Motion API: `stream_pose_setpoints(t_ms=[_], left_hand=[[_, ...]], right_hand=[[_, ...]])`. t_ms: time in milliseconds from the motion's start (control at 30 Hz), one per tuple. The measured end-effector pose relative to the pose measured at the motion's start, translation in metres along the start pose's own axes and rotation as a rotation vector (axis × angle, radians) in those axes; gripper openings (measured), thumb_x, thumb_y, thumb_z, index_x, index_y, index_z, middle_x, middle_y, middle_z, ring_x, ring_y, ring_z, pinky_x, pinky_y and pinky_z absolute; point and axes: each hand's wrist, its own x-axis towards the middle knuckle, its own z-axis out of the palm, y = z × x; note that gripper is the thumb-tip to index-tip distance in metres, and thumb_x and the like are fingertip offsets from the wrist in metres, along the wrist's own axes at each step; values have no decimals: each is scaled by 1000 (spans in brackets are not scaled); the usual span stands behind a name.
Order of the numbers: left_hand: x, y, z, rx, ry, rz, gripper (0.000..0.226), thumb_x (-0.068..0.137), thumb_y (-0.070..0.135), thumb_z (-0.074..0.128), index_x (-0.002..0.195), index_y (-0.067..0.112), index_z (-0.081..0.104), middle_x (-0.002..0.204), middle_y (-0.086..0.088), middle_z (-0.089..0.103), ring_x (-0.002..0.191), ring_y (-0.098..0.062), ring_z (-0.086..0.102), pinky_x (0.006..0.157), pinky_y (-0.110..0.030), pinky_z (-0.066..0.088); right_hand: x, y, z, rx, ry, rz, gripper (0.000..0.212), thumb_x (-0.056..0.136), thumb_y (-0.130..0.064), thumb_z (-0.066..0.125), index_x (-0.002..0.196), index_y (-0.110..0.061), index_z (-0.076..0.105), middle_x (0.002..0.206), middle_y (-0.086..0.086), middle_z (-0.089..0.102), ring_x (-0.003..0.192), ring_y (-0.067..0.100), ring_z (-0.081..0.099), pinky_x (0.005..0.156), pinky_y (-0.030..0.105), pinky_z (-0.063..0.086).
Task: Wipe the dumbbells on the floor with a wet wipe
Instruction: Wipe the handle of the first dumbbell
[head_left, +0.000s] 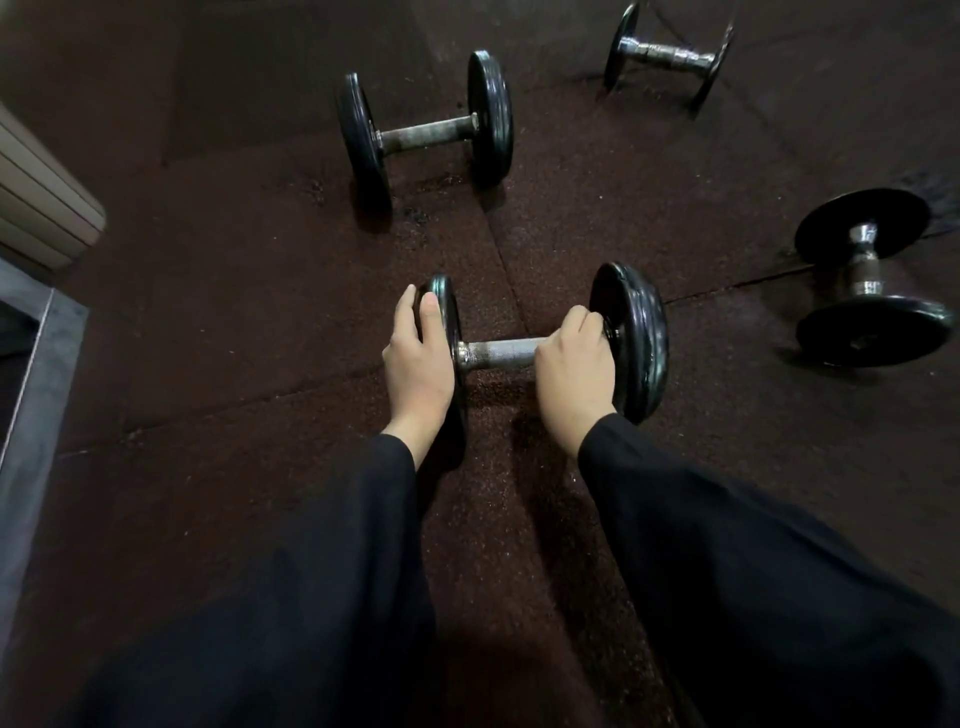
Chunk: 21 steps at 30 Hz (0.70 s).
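Observation:
A black dumbbell (498, 352) with a steel handle lies on the dark rubber floor in the middle of the head view. My left hand (418, 364) clasps the rim of its left plate, thumb over the top. My right hand (571, 369) is wrapped around the right end of the handle, against the right plate (636, 338). No wet wipe is visible in either hand. Three more dumbbells lie further off: one straight ahead (426, 132), one at the back right (670, 54), and one at the right (867, 278).
The floor (234, 291) is made of dark speckled rubber mats with seams. A beige ribbed object (41, 197) and a grey ledge (36, 395) sit along the left edge. My black sleeves fill the lower part of the view.

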Motion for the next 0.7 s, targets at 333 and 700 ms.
stream_pose_setpoints(t_ms=[333, 700], left_hand=[[2, 3, 0, -13, -23, -31, 47, 100, 37, 32, 142, 17, 37, 145, 0, 43, 135, -14, 36, 97, -11, 22], [4, 3, 1, -20, -4, -39, 46, 99, 37, 33, 140, 17, 40, 144, 0, 44, 134, -15, 37, 96, -11, 23]], right_hand=[[6, -1, -1, -9, -66, 3, 48, 87, -2, 17, 112, -4, 57, 110, 9, 50, 100, 20, 50, 79, 23, 42], [-15, -12, -2, 526, -214, 53, 11, 80, -3, 52, 89, -2, 60, 81, 6, 60, 65, 12, 59, 47, 17, 45]])
